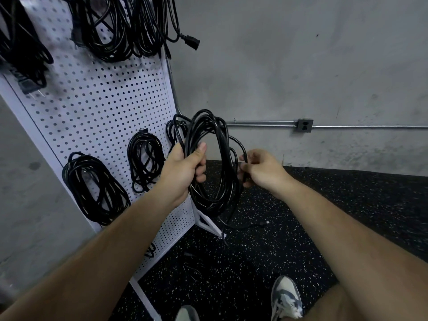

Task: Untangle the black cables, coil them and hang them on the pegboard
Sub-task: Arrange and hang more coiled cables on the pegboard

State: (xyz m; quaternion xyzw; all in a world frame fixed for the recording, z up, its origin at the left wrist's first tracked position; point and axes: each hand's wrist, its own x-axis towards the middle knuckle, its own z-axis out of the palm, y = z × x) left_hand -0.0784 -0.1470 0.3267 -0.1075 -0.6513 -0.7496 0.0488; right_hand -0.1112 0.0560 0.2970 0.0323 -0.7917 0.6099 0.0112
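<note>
Since the head view is the only one, everything is read from it. The black cable coil [216, 181] hangs in the air just in front of the right edge of the white pegboard [99, 107], between the two hands. Its loose tail [240, 227] drops to the speckled floor [266, 269], where the plug end lies.

The cable looks limp and fairly light, with a rubbery jacket that should not slip. The loops will likely slump and spread unless they are gripped as one bundle, best near the top where the strands gather.

The left hand [183, 169] does that: its fingers [201, 177] are curled tight round the coil's left side, thumb pressed across the front. The right hand [262, 169] has its fingers [245, 167] drawn together, pinching one outer strand on the coil's right side.

Other coils [95, 188] already hang on the board.
</note>
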